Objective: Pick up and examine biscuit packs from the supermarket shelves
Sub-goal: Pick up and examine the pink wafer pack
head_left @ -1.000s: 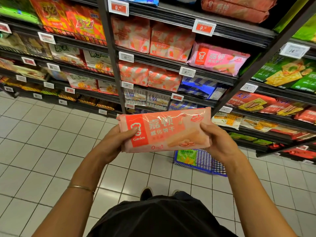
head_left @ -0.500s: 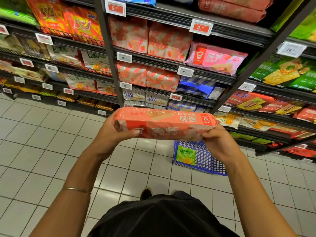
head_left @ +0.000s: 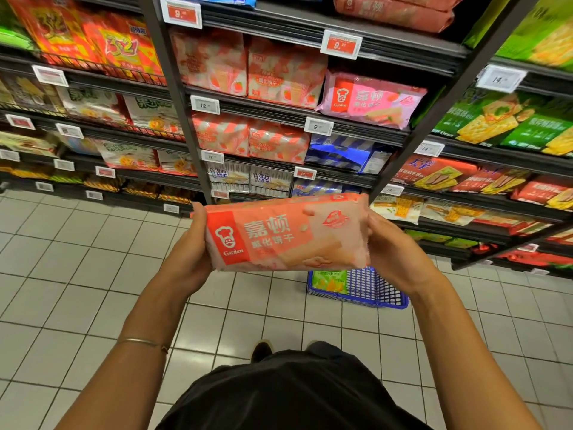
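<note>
The Garden wafer pack (head_left: 288, 232) sits at the centre of the frame, held level between both hands in front of the shelves (head_left: 263, 111), with its printed face turned up toward the person. The left hand (head_left: 186, 252) cups the end with the red chef logo and the right hand (head_left: 397, 252) cups the opposite end. Each palm presses a short side with the fingers wrapped behind, so both hands are closed on the pack and neither is free.

It looks light – two relaxed hands carry it without any sag. The glossy film wrapper is probably slick, and it seems looser and slightly puffed at the right end. The body holds a flat block shape, which suggests rows of wafers inside, stiff as a stack but brittle. I would say the ends are the right place to hold it, as now, or the long edges with spread fingers. Pinching the middle of the face risks cracking the wafers, and the loose film alone gives a poor grip.

A pink Garden pack (head_left: 372, 99) of similar shape lies on a shelf right of centre in the upper half. Just below the held pack a blue basket (head_left: 366, 287) stands on the tiled floor (head_left: 77, 274) with a green packet (head_left: 328, 280) in it.
</note>
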A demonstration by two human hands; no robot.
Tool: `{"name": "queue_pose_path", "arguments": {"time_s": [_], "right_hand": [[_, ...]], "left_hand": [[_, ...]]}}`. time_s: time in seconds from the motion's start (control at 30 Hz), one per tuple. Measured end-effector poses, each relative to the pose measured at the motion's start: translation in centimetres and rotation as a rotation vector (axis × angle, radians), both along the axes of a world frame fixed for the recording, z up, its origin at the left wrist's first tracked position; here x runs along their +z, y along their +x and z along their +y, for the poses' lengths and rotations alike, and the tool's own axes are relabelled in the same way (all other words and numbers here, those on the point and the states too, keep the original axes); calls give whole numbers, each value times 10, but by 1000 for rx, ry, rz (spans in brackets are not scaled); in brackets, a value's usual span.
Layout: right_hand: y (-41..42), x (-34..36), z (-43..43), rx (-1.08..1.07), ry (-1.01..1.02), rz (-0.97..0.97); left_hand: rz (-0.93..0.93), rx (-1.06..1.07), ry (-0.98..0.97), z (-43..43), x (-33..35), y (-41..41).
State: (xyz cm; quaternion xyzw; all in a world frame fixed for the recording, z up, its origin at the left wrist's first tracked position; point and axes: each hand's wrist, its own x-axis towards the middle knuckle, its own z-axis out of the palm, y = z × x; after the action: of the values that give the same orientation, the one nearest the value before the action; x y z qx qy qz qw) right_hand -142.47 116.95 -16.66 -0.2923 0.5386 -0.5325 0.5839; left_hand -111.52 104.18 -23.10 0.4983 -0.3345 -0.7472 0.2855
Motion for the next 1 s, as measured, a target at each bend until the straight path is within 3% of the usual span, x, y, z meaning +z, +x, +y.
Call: {"name": "queue_pose_path", "arguments": {"time_s": [0.13, 0.23, 0.37, 0.57, 0.7, 1.0], "right_hand": [[12, 9, -2, 3, -21, -52], [27, 11, -9, -9, -25, -144], [28, 14, -16, -110, -71, -296], [7, 6, -18, -228, -14, -455], [8, -3, -14, -211, -7, -438], [9, -5, -12, -257, -8, -599]], "left_hand": [[44, -90, 343, 0, -14, -12], [-44, -215, 450, 11, -21, -34], [11, -369, 483, 30, -27, -48], [241, -317, 454, 31, -23, -33], [254, -276, 443, 26, -16, -30], [440, -199, 450, 27, -12, -31]]}}
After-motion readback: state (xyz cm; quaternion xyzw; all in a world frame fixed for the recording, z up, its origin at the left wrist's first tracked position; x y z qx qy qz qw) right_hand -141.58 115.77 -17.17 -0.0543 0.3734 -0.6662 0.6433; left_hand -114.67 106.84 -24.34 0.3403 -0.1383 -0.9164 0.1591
